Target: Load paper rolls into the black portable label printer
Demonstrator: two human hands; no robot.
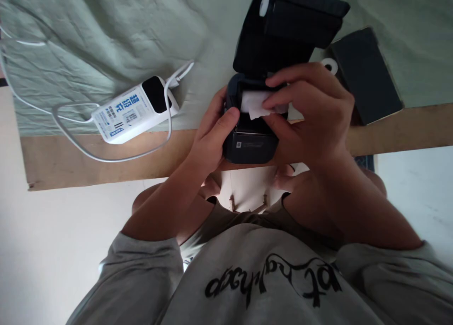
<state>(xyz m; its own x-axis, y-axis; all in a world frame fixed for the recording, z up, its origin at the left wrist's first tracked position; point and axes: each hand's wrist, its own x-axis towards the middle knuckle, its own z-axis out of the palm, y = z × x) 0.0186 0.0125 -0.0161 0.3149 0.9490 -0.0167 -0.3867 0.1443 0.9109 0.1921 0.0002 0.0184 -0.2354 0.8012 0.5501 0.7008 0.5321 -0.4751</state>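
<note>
A small black printer (251,149), apparently a thermal or label type, stands at the table's front edge with its lid (279,44) swung up and back. In its open compartment lies a white paper roll (253,100), a loose end of paper hanging toward me. My left hand (212,133) grips the printer's left side, thumb on the upper edge. From the right, my right hand (316,110) reaches into the compartment, its fingers and thumb closed on the paper. Those fingers hide the roll's right part.
At left lies a white power bank (132,111) with a dark display and a looping white cable (116,159). To the right are a dark box (368,74) and a small white roll (330,66). Green cloth (212,27) covers the table behind its wooden edge (88,166).
</note>
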